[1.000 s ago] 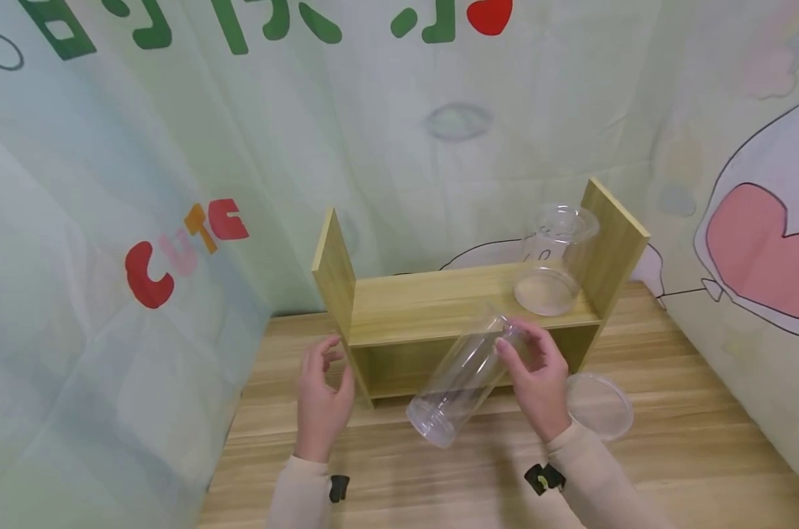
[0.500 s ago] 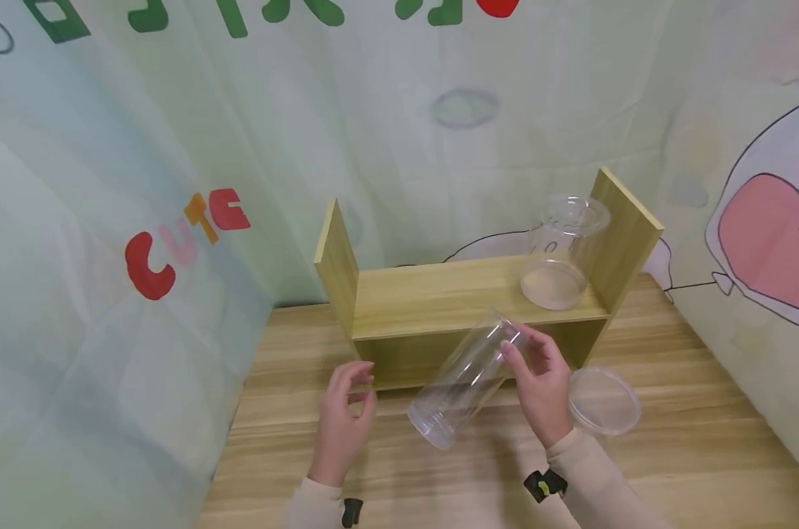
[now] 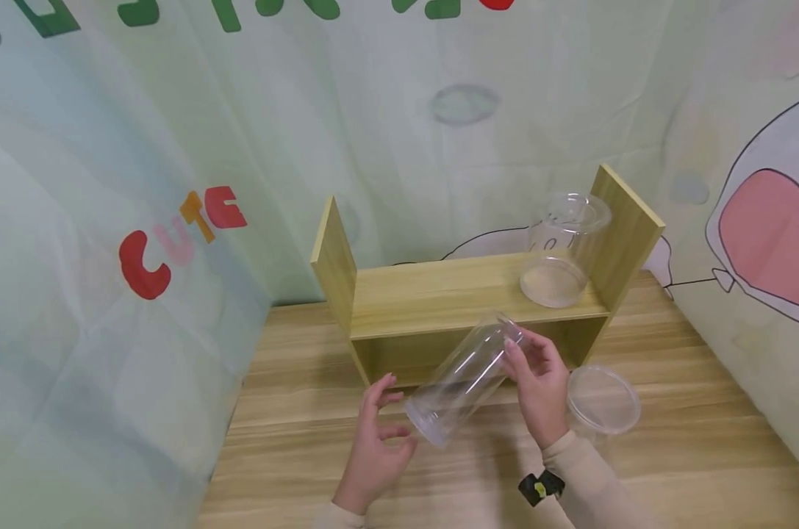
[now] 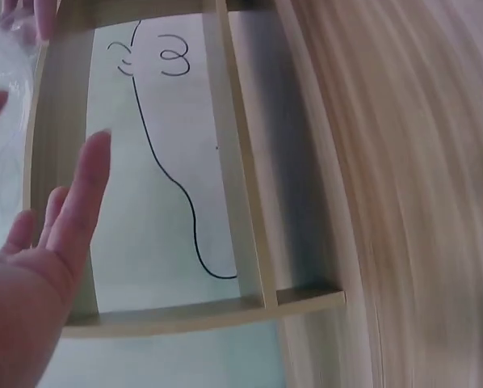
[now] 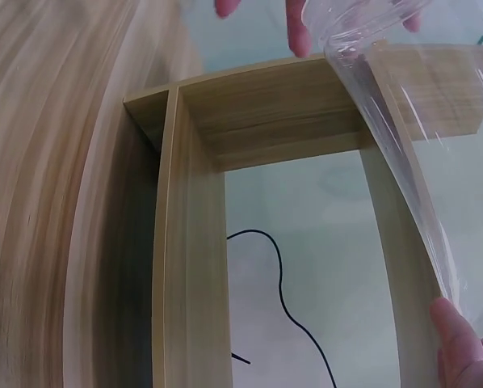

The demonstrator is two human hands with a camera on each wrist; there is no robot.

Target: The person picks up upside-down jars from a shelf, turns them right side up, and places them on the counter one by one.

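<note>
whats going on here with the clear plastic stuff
A person's right hand holds a tall clear plastic jar, tilted, above the wooden table. The left hand reaches, fingers open, at its lower end. Another clear jar stands on the small wooden shelf, and a round clear lid lies on the table.

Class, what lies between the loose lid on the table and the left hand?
In the head view, the tilted clear jar and the right hand holding it lie between lid and left hand.
</note>
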